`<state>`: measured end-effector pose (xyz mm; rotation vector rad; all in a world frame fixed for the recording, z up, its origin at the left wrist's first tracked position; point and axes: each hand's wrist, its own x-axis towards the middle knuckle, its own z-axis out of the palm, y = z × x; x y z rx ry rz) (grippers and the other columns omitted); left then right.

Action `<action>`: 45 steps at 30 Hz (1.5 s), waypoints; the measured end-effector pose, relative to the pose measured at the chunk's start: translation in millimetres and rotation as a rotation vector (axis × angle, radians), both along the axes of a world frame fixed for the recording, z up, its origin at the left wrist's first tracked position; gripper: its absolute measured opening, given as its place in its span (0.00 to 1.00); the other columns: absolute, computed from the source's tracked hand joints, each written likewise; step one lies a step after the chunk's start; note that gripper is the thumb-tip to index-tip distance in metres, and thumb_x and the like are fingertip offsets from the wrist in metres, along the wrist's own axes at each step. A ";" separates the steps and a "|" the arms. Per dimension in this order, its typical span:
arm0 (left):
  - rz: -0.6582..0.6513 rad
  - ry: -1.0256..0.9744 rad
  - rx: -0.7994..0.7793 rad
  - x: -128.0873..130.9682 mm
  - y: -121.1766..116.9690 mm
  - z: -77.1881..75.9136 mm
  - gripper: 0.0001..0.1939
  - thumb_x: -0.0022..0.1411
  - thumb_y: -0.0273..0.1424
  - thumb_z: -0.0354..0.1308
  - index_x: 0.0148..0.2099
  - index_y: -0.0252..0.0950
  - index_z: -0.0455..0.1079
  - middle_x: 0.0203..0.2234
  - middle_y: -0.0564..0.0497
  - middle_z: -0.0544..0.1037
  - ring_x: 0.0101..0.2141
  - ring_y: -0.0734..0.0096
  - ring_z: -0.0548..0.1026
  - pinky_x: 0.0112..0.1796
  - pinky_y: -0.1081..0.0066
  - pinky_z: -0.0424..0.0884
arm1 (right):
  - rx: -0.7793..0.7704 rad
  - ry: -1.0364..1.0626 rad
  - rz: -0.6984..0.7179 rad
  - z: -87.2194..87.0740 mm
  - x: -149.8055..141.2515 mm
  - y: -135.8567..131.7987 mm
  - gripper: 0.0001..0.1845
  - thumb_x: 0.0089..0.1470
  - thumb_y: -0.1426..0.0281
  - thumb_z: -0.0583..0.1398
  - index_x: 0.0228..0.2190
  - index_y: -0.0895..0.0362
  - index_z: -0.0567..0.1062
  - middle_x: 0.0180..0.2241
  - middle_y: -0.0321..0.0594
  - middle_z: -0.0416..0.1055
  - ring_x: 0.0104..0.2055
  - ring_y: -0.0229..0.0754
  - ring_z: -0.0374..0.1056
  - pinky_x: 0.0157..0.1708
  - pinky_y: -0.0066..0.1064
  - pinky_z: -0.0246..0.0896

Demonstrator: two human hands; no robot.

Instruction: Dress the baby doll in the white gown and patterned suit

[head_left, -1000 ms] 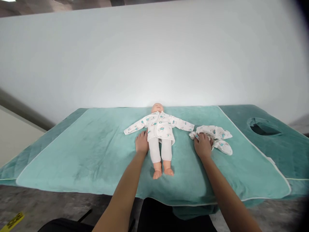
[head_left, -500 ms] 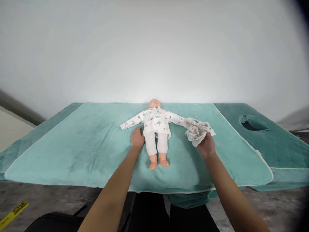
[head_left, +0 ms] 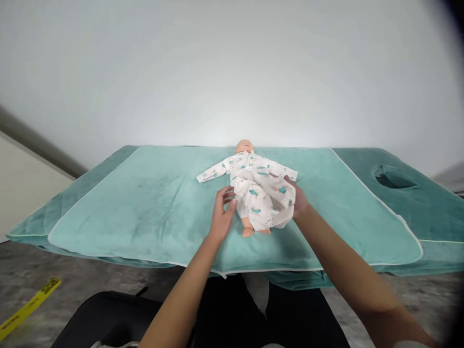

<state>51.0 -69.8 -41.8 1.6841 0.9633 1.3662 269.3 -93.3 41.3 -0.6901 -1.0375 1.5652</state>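
A baby doll (head_left: 245, 146) lies on its back, head towards the wall, in a white patterned jacket (head_left: 237, 164) with the sleeves spread out. Over its lower body and legs hangs a loose white baby garment (head_left: 266, 205) with green animal prints. My right hand (head_left: 299, 199) is closed on the right side of this garment, its fingers partly hidden by the cloth. My left hand (head_left: 224, 215) is at the garment's left edge, fingers curved and apart, not visibly gripping it. Below the cloth the doll's feet (head_left: 248, 232) show.
A light green mat (head_left: 145, 227) with white piping covers the darker green bed (head_left: 442, 212), which has a face hole (head_left: 393, 179) on the right. A grey-white wall (head_left: 232, 72) stands behind. A black chair (head_left: 108, 314) and yellow tape (head_left: 29, 309) are at lower left.
My right hand has carried the bunched garment left from beside the doll's sleeve to over its legs, where it is spread wider. My left hand has lifted and turned towards the garment.
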 end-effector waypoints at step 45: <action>-0.405 0.030 -0.223 -38.6 21.8 232.6 0.15 0.45 0.32 0.72 0.36 0.36 0.75 0.28 0.48 0.75 0.31 0.63 0.76 0.30 0.69 0.71 | 0.413 -0.661 0.101 132.3 15.6 -14.3 0.21 0.54 0.52 0.65 0.31 0.60 0.77 0.29 0.36 0.70 0.30 0.36 0.66 0.29 0.26 0.59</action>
